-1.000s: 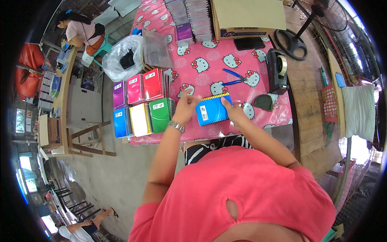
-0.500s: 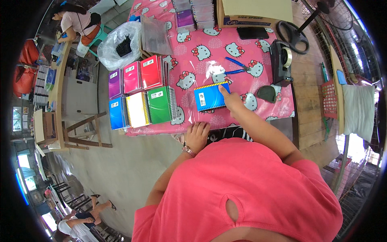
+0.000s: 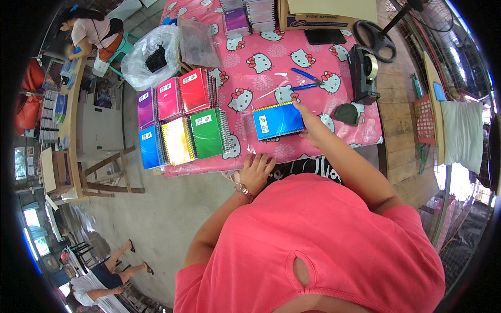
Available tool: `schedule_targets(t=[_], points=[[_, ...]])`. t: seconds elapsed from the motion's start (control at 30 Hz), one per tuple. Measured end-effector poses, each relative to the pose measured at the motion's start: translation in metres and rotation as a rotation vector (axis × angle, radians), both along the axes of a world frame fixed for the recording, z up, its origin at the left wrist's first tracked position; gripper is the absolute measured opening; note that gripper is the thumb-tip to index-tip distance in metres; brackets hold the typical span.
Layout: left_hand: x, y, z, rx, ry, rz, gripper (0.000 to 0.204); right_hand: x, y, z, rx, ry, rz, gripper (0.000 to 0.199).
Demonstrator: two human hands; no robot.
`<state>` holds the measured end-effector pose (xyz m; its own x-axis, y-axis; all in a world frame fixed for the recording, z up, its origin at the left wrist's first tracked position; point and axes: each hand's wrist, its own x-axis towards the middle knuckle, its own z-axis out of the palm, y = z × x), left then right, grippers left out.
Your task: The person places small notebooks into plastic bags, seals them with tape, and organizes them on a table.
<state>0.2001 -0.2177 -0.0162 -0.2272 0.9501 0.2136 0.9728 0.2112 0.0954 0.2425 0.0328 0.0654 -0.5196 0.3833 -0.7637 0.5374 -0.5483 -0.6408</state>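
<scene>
A small blue spiral notebook (image 3: 279,122) lies on the pink patterned tablecloth (image 3: 271,68) in front of me, with a white label at its left end. My right hand (image 3: 313,125) grips its right end, thumb at the upper corner and fingers at the edge. My left hand (image 3: 257,171) rests on the table's near edge, fingers spread, holding nothing. Beyond the notebook lie pliers (image 3: 308,86) with blue handles. To the left, spiral notebooks stand in stacks: purple (image 3: 146,107), pink (image 3: 168,99), red (image 3: 194,89), blue (image 3: 150,147), yellow-edged (image 3: 178,141) and green (image 3: 207,133).
At the right stand a black tape dispenser (image 3: 364,78) and a dark green pouch-like item (image 3: 346,114). A black phone (image 3: 324,36) lies before a cardboard box (image 3: 329,21). Far left are a plastic bag (image 3: 148,60) and a seated person (image 3: 94,34); another person (image 3: 102,281) is at lower left.
My right hand has gone from pointing on the notebook's top to gripping its right end. The person at lower left has changed position. My left hand stays at the edge.
</scene>
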Motion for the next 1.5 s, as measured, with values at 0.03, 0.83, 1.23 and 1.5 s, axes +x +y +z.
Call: schedule_targets(t=[0.03, 0.83, 1.23, 1.5], points=[[-0.002, 0.002, 0.001, 0.001, -0.001, -0.005, 0.039, 0.004, 0.003, -0.002, 0.001, -0.001, -0.005, 0.094], [-0.059, 0.032, 0.027, 0.377, -1.132, 0.321, 0.006, 0.036, 0.027, -0.036, 0.192, 0.173, 0.149, 0.033], [-0.07, 0.044, 0.041, 0.218, -1.612, 0.389, 0.011, 0.027, 0.01, -0.033, 0.129, 0.096, 0.012, 0.063], [-0.08, 0.054, 0.043, 0.128, -1.58, 0.401, 0.009, 0.035, -0.004, -0.024, 0.799, 0.243, 0.065, 0.074]])
